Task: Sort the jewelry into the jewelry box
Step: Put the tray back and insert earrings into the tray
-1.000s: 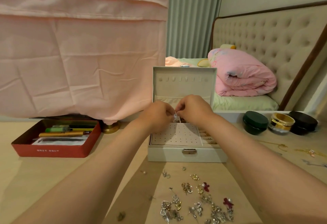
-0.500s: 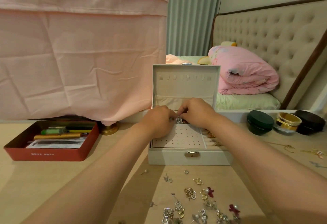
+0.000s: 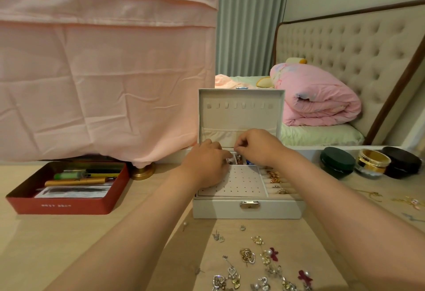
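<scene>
A white jewelry box [image 3: 220, 209] stands open on the table, lid upright. Its tray has a perforated earring panel [image 3: 243, 182], ring rolls with gold pieces [image 3: 274, 176] on the right, and small back compartments. Both hands hover over the back compartments. My left hand [image 3: 207, 166] has curled fingers pinching a small silvery piece [image 3: 230, 161] at its fingertips. My right hand [image 3: 255, 147] has its fingers curled down by the earring [image 3: 239, 158] in the compartment; whether it holds anything is hidden. Several loose earrings [image 3: 247, 255] lie on the table in front of the box.
A red tin [image 3: 66, 208] with pens sits at the left. A brass lamp base [image 3: 143, 172] stands beside it under a pink cloth. Three round jars [image 3: 337, 160] sit at the right, with gold chains [image 3: 372, 195] on the table near them. A bed lies behind.
Both hands have moved down from above the tray into the back compartments of the box. The small piece has gone down with them. The camera has tilted slightly.
</scene>
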